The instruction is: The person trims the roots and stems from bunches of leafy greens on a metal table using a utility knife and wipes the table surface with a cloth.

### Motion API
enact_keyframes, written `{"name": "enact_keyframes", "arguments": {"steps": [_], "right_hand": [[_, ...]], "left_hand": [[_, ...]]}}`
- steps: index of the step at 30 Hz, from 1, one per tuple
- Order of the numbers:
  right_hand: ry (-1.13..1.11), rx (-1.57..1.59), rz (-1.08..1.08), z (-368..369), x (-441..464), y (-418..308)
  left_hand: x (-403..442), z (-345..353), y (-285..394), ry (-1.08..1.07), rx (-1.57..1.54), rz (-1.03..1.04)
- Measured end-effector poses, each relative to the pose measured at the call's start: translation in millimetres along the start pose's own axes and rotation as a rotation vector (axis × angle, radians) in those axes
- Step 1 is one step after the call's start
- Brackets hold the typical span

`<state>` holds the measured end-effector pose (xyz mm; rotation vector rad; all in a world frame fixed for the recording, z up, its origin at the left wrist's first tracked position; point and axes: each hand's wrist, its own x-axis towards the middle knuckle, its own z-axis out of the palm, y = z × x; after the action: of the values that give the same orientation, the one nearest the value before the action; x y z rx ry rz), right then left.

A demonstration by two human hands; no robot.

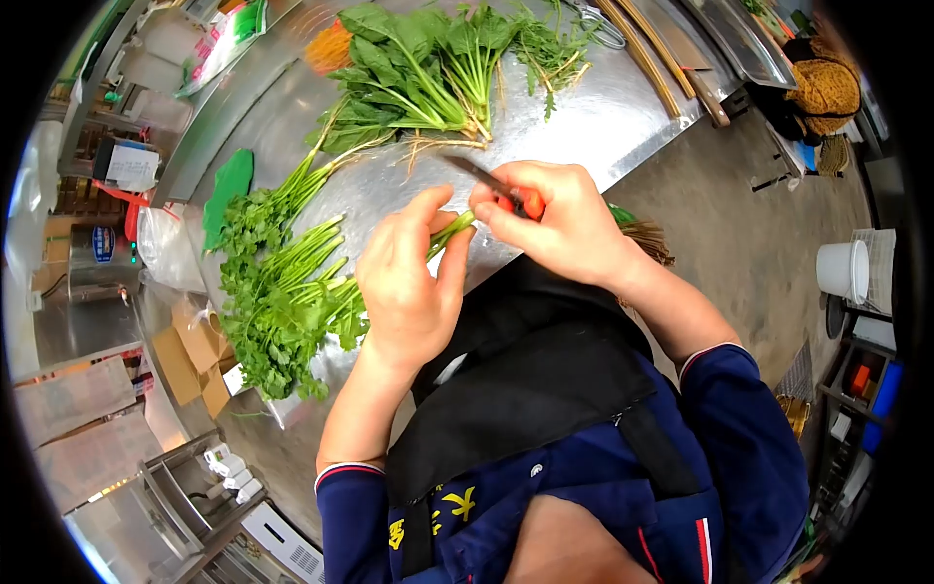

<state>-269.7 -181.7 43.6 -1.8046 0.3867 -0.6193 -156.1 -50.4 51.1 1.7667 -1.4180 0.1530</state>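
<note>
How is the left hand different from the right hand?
The left hand pinches a green stem, but the right hand curls around a knife. The left hand is right beside the frilly-leaved herbs, while the right hand is farther from them. Both hands are bare, and they're close together at the metal table.

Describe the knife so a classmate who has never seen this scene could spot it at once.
Start at the metal table and find the right hand near its edge. The knife is in that hand, its tip near the large-leaved greens. Its dark blade and red-orange handle set it apart from the green stem beside it.
</note>
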Motion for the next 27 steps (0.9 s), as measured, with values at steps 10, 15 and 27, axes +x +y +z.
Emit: {"name": "enact_keyframes", "arguments": {"steps": [10, 15, 27], "right_hand": [[-0.054, 0.364, 0.222, -8.7, 5.9, 1.2], [-0.14, 0.437, 0.19, 0.2, 2.0, -6.0], [0.441, 0.24, 0.232, -97.4, 60.8, 53.1]], "left_hand": [[-2.3, -9.5, -5.3, 0.03, 0.018, -0.006], [2.7, -9.1, -0.8, 0.01, -0.019, 0.055], [5.7, -116.8, -82.4, -0.169, 0.583, 0.01]]}}
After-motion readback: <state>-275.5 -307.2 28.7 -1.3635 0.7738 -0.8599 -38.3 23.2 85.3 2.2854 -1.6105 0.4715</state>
